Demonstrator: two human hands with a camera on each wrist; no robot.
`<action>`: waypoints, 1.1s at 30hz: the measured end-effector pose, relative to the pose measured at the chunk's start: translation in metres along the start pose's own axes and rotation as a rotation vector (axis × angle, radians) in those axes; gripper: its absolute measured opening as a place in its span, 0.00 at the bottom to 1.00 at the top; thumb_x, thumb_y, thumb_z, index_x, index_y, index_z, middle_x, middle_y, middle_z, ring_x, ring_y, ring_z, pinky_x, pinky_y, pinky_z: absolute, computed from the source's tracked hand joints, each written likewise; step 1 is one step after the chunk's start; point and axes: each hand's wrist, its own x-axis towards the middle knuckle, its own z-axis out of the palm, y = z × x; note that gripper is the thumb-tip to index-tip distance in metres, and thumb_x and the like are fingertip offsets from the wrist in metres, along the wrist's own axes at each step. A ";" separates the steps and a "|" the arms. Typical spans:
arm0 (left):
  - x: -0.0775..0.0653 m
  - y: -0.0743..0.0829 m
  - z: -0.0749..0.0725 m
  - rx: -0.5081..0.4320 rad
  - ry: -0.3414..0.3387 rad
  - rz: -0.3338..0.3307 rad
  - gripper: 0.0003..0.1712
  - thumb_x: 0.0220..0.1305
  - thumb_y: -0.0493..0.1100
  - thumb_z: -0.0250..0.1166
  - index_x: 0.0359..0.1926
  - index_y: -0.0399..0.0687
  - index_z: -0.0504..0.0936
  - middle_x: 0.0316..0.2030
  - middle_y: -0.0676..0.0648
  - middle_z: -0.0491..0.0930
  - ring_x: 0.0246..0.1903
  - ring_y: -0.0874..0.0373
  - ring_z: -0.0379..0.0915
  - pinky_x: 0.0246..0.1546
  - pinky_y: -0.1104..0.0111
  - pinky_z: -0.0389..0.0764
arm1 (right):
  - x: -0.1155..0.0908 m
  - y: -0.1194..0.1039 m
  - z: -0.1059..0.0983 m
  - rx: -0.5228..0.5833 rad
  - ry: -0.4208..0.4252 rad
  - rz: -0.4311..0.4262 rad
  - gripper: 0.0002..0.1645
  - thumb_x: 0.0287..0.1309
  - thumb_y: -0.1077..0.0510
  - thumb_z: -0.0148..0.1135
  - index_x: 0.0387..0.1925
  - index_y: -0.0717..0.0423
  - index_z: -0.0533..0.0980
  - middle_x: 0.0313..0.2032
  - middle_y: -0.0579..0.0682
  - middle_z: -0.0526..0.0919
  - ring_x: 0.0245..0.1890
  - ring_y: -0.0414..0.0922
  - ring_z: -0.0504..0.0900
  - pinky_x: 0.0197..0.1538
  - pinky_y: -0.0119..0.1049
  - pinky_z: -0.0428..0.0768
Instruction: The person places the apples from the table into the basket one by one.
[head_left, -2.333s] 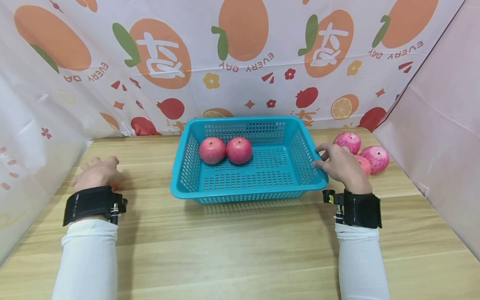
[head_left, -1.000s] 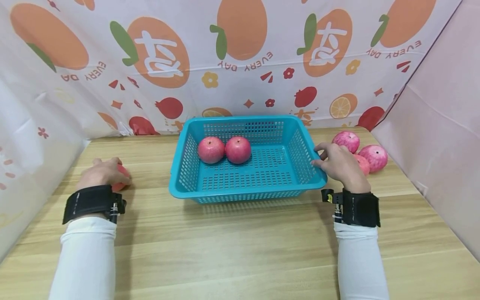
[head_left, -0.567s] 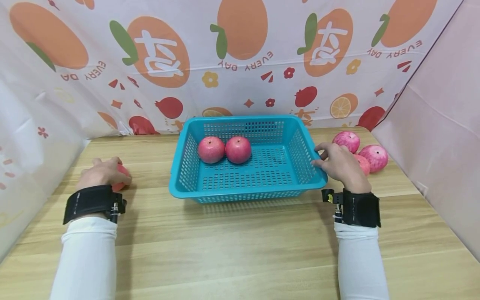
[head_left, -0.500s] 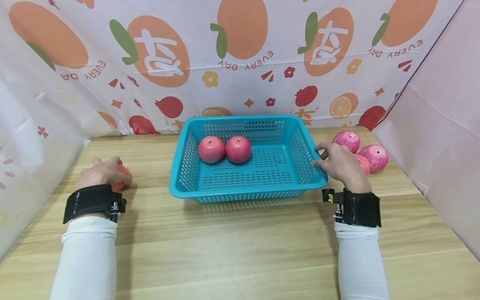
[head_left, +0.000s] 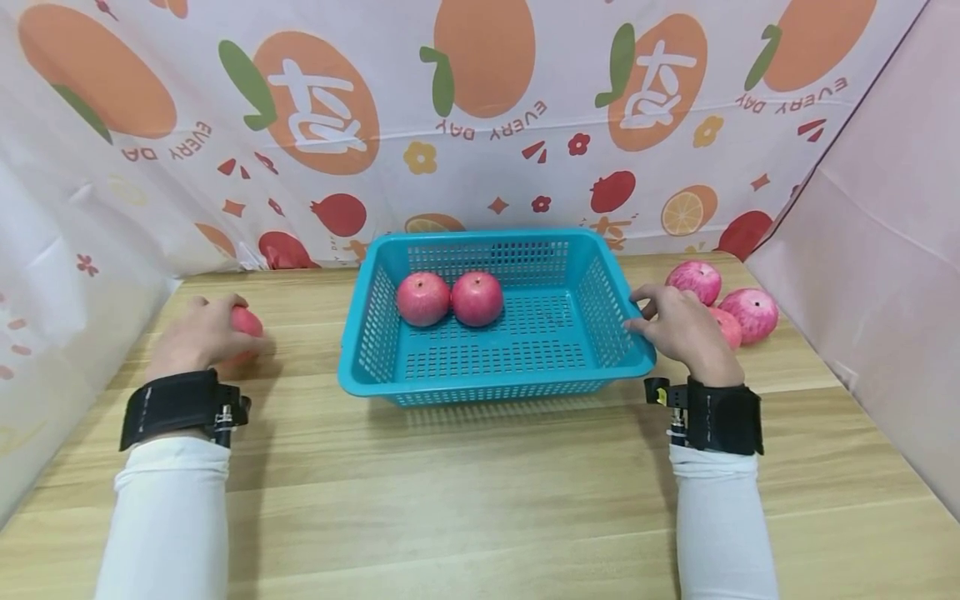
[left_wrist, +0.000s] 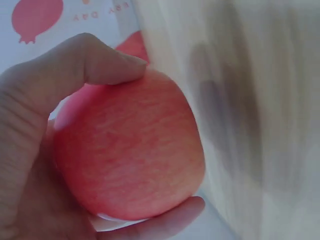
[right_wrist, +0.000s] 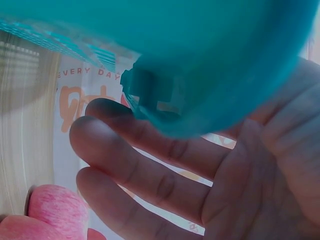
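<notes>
Bare tabletop (head_left: 300, 333) between my left hand (head_left: 198, 337) and the basket (head_left: 480, 387); its raised rim bars a low pass. Inside, two apples (head_left: 423, 299) block the back left, floor open rightward.

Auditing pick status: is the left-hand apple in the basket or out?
Out. The head view shows the left hand gripping the apple to the left of the blue basket, with tabletop between.

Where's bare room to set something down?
Bare: pale wooden tabletop before the turquoise plastic basket, between the white sleeves; basket floor right of its two round red apples. Crowded: beside the right hand, with three round pinkish apples.
</notes>
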 end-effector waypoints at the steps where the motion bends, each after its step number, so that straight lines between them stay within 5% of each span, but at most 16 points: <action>1: 0.002 0.001 0.000 0.000 0.033 0.006 0.46 0.44 0.58 0.67 0.57 0.37 0.58 0.42 0.26 0.57 0.35 0.31 0.60 0.24 0.47 0.71 | 0.000 0.000 0.000 -0.003 0.002 0.000 0.27 0.52 0.57 0.63 0.53 0.65 0.68 0.40 0.66 0.77 0.34 0.55 0.77 0.35 0.50 0.80; 12: 0.009 0.015 0.002 -0.029 0.182 -0.014 0.47 0.45 0.57 0.66 0.60 0.39 0.56 0.46 0.21 0.49 0.38 0.24 0.50 0.29 0.35 0.68 | 0.000 0.001 0.001 0.012 0.003 -0.001 0.27 0.53 0.58 0.62 0.53 0.65 0.68 0.39 0.66 0.77 0.33 0.55 0.78 0.37 0.51 0.80; 25: 0.013 0.037 -0.006 -0.055 0.233 0.037 0.49 0.46 0.58 0.66 0.61 0.38 0.56 0.52 0.25 0.54 0.42 0.30 0.55 0.31 0.37 0.71 | -0.002 0.003 0.002 0.006 0.015 -0.002 0.27 0.52 0.58 0.62 0.53 0.65 0.68 0.39 0.66 0.77 0.34 0.55 0.78 0.36 0.51 0.80; 33: 0.013 0.048 -0.008 -0.014 0.244 0.050 0.48 0.46 0.57 0.67 0.59 0.35 0.56 0.48 0.26 0.57 0.39 0.29 0.55 0.29 0.39 0.73 | -0.001 0.002 0.001 0.009 0.007 0.002 0.27 0.53 0.57 0.62 0.53 0.65 0.68 0.40 0.66 0.77 0.34 0.55 0.77 0.36 0.51 0.80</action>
